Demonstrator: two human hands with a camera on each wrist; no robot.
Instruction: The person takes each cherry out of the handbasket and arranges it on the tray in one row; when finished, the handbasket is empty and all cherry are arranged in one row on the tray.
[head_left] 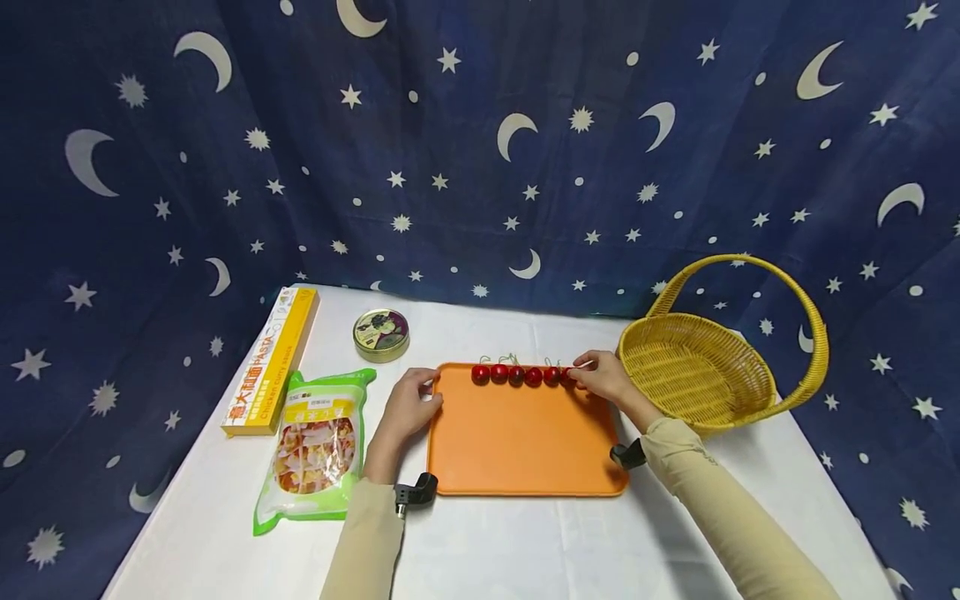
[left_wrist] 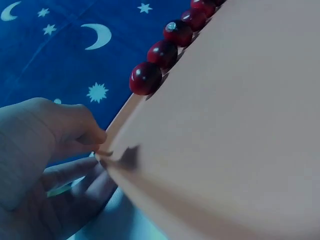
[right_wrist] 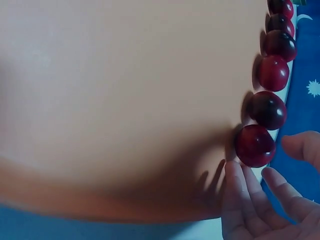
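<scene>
Several dark red cherries [head_left: 533, 377] sit in a row along the far edge of an orange tray [head_left: 525, 442]. In the head view their thin stems point away from me. My left hand [head_left: 409, 408] is at the tray's far left corner; in the left wrist view its thumb and fingers pinch the rim there. My right hand [head_left: 602, 377] is at the right end of the row. In the right wrist view its fingertips are beside the end cherry [right_wrist: 255, 145], with the thumb apart from it. Whether the fingers touch that cherry is hard to tell.
Right of the tray stands a yellow wicker basket [head_left: 693, 367] with a tall handle. On the left lie a pasta box [head_left: 273, 362] and a green-edged food bag [head_left: 315, 454]. A round tin [head_left: 381, 335] stands behind the tray. A starry curtain [head_left: 480, 167] hangs behind the table.
</scene>
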